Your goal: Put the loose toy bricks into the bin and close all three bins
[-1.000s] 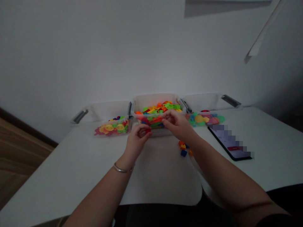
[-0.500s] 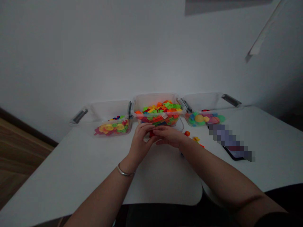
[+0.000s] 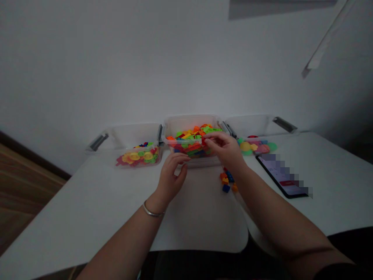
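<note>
A small red block point(image 3: 203, 140) is pinched between the thumb and fingertips of my right hand point(image 3: 229, 151). That hand is at the front rim of the middle clear plastic bin point(image 3: 198, 117), which is heaped with colourful building blocks point(image 3: 190, 137). My left hand point(image 3: 171, 175) is in front of the same bin, low over the table. Its fingers are bent and the thumb stands apart from them, with nothing visible between. Several loose blocks, among them a blue block point(image 3: 226, 188), lie on the table below my right wrist.
Left of the middle bin stands a clear bin point(image 3: 134, 129) holding yellow, pink and green pieces. Another clear bin point(image 3: 253, 121) with round coloured pieces stands at the right. A phone point(image 3: 281, 177) lies on the white table point(image 3: 116, 217), and a wall rises behind.
My hands were together over the red block and are now apart. My right hand has moved forward and right to the middle bin with the block. More loose blocks show.
</note>
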Available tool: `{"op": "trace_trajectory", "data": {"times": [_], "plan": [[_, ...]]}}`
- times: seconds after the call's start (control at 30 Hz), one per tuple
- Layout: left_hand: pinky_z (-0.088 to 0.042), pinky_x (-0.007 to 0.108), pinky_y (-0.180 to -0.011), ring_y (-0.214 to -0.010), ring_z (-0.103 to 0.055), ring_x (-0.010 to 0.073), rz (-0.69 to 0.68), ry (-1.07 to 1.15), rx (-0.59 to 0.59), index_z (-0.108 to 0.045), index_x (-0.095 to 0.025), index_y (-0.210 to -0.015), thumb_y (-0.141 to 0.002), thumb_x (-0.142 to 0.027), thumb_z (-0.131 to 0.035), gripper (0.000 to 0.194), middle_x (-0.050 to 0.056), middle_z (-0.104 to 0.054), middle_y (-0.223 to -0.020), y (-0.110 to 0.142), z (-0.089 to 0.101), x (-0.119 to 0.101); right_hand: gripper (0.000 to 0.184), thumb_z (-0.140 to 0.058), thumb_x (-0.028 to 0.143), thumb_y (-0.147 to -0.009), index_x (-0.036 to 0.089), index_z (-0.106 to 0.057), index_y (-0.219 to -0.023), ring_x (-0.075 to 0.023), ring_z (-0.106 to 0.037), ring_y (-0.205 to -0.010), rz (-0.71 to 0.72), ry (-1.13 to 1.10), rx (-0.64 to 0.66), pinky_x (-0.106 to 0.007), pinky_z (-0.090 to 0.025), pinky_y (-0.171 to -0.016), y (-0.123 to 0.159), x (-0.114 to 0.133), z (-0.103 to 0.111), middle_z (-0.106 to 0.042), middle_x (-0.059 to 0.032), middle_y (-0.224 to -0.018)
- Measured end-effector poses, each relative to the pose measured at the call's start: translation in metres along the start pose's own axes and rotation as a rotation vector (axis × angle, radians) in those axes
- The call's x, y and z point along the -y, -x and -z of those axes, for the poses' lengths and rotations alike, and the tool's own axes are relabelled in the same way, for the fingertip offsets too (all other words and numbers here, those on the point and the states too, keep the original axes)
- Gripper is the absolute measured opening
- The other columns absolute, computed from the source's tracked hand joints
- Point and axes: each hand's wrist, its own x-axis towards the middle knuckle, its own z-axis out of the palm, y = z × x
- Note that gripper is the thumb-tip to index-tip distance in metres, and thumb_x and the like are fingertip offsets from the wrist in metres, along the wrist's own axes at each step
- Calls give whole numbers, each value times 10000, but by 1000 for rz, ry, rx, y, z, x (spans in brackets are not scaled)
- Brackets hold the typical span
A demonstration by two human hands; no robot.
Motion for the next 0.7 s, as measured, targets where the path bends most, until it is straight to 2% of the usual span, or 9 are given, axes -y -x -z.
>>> {"op": "trace_trajectory", "data": {"times": [0.07,0.13,0.23,0.33,0.47,0.7], "plan": [[-506,354,-895,-974,-619,184,-1,9,37,-622,-213,-978,-882,-118,-525,166,64,-667,-984,0,-1,0,181,-630,343,-805,216,-669,-928,-159,-626,-755,119,120,-114,-319,-537,-720,-1,2,5,-677,-52,-941],[-508,341,-880,-958,-623,179,-19,29,85,-632,-210,-956,-877,-100,-520,175,62,-668,-964,0,-2,0,142,-601,304,-836,220,-668,-929,-183,-632,-839,237,255,-168,-337,-537,-778,-2,2,8,-672,-62,-963],[-518,330,-852,-937,-627,176,-49,41,154,-645,-204,-951,-873,-95,-527,179,64,-665,-960,1,-4,1,126,-569,235,-868,227,-688,-908,-216,-624,-974,429,424,-146,-385,-509,-897,-3,-1,9,-684,-69,-973],[-522,332,-852,-941,-629,176,-62,30,206,-652,-198,-967,-878,-109,-541,168,69,-665,-977,2,-5,3,169,-543,202,-892,227,-702,-944,-213,-624,-1008,537,491,-72,-396,-492,-939,-3,-8,5,-693,-68,-1001],[-518,338,-867,-958,-627,177,-71,36,237,-654,-201,-986,-876,-103,-545,183,71,-660,-1000,4,-6,5,243,-506,171,-897,207,-696,-1045,-231,-607,-1081,537,619,4,-418,-472,-962,-1,-13,-2,-681,-94,-1132],[-518,344,-864,-954,-625,182,-73,33,242,-656,-187,-979,-868,-88,-545,185,81,-660,-996,4,-6,5,323,-566,218,-860,140,-661,-1159,-275,-571,-1097,485,843,79,-434,-405,-1009,3,-11,-4,-683,-121,-1145]]}}
